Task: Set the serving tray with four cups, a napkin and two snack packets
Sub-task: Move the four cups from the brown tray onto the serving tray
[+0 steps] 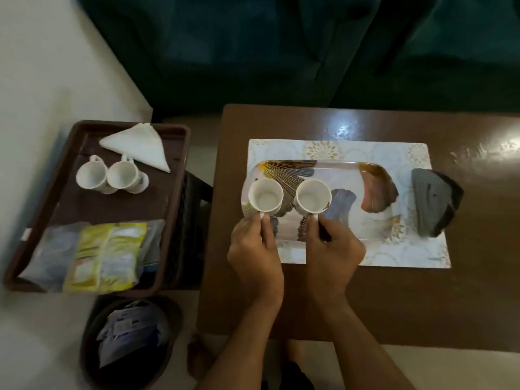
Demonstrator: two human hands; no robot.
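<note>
Long oval feather-print serving tray [337, 175] is lying w/ long axis left-right, centre frame, on a pale patterned placemat [394, 254] on the glossy brown table [422, 305]. Left hand [253, 257] and right hand [332, 249] are each pinching the handle of an upright white ceramic cup, left cup [266, 196] and right cup [313, 196], at the tray's left end, handles pointing toward bottom of frame.

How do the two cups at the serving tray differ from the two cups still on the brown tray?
The cups at the patterned serving tray are each held by the handle: left hand on the left cup, right hand on the right cup. The pair on the brown tray, one cup and its neighbour, stand untouched beside the napkin, handles pointing away. All four are white, upright and empty.
</note>
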